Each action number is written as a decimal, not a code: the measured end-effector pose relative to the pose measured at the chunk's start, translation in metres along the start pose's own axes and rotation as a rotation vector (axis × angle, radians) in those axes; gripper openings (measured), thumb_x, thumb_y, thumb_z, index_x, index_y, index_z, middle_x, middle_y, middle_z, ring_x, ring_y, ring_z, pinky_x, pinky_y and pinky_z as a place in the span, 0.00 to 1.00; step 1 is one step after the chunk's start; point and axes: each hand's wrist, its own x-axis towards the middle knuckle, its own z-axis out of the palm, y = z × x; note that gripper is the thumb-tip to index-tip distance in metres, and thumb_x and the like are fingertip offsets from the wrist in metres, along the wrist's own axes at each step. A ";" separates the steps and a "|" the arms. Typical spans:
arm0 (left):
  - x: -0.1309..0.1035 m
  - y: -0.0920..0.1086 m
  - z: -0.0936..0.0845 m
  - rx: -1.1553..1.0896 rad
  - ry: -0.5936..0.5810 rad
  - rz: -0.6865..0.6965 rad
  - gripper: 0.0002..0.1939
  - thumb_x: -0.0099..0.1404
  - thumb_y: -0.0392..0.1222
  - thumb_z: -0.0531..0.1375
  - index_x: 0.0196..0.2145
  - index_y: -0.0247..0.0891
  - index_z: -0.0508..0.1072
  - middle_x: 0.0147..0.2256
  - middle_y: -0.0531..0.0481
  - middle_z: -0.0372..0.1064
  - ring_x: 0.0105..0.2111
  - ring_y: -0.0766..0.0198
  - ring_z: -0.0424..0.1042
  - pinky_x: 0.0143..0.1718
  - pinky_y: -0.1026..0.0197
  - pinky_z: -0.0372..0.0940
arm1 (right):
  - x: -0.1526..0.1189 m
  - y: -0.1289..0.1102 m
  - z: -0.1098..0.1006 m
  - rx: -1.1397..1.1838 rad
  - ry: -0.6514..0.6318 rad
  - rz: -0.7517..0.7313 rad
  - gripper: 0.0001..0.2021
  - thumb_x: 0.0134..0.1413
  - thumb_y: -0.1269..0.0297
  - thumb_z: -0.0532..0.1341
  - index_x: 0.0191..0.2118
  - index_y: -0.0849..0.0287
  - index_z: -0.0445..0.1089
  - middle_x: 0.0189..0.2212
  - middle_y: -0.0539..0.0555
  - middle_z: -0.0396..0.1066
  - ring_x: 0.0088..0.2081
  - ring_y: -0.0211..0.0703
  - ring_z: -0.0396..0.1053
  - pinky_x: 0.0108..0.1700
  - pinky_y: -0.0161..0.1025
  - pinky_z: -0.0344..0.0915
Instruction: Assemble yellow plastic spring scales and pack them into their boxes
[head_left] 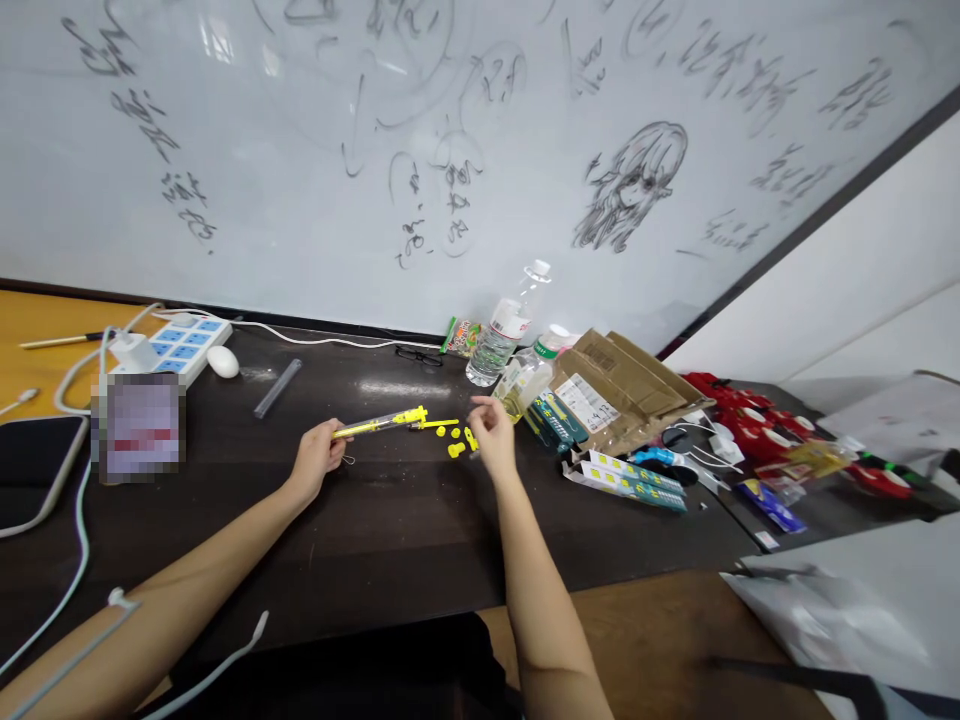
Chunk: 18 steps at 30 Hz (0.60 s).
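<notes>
My left hand (315,460) is closed around the near end of a slim clear tube with yellow parts (375,425). The tube points right, and its yellow end piece (411,415) sits just above the dark table (375,540). A thin yellow rod (441,423) shows beyond that end. Close by on the tabletop lie several small yellow plastic pieces (456,450). Beside them is my right hand (493,432), its fingers curled together. A yellow piece (471,438) shows against its fingertips; whether they grip it is unclear.
Behind my right hand stand a water bottle (499,345) and a second bottle (534,370). A cardboard box (622,375) and narrow printed boxes (626,482) lie to the right. At left are a clear tube (277,388), a power strip (187,345) and white cables (82,530).
</notes>
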 end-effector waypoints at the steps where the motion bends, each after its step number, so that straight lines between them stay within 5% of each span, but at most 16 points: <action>1: 0.000 0.000 0.000 -0.005 0.006 0.001 0.15 0.59 0.47 0.52 0.21 0.35 0.65 0.12 0.61 0.45 0.10 0.76 0.42 0.11 0.72 0.39 | 0.004 0.004 -0.013 -0.173 0.038 0.003 0.09 0.50 0.66 0.55 0.38 0.58 0.67 0.25 0.49 0.65 0.28 0.38 0.63 0.32 0.35 0.61; 4: -0.001 0.000 0.001 -0.014 0.012 -0.010 0.15 0.59 0.48 0.52 0.21 0.35 0.65 0.12 0.62 0.45 0.10 0.76 0.42 0.11 0.72 0.39 | 0.009 0.017 -0.044 -0.588 -0.110 0.127 0.09 0.46 0.69 0.56 0.36 0.58 0.69 0.25 0.48 0.64 0.28 0.39 0.63 0.32 0.36 0.58; 7: -0.001 -0.001 0.001 -0.011 0.007 -0.015 0.16 0.59 0.48 0.52 0.21 0.35 0.65 0.12 0.62 0.45 0.10 0.77 0.42 0.11 0.72 0.39 | 0.006 0.027 -0.055 -0.755 -0.303 0.176 0.13 0.43 0.71 0.59 0.38 0.58 0.70 0.26 0.48 0.64 0.29 0.39 0.64 0.31 0.34 0.56; 10: -0.001 -0.001 0.000 0.002 -0.003 -0.016 0.15 0.59 0.47 0.52 0.21 0.34 0.65 0.12 0.62 0.45 0.10 0.77 0.42 0.11 0.72 0.39 | 0.002 0.027 -0.050 -0.814 -0.366 0.162 0.15 0.43 0.72 0.59 0.40 0.57 0.70 0.28 0.48 0.64 0.31 0.39 0.64 0.31 0.34 0.55; 18: -0.003 0.001 0.002 0.038 -0.004 -0.005 0.14 0.57 0.46 0.52 0.20 0.35 0.65 0.11 0.61 0.45 0.10 0.77 0.42 0.11 0.72 0.40 | -0.002 0.018 -0.008 -0.857 -0.275 -0.061 0.08 0.54 0.65 0.57 0.39 0.55 0.70 0.35 0.54 0.64 0.39 0.44 0.64 0.37 0.37 0.59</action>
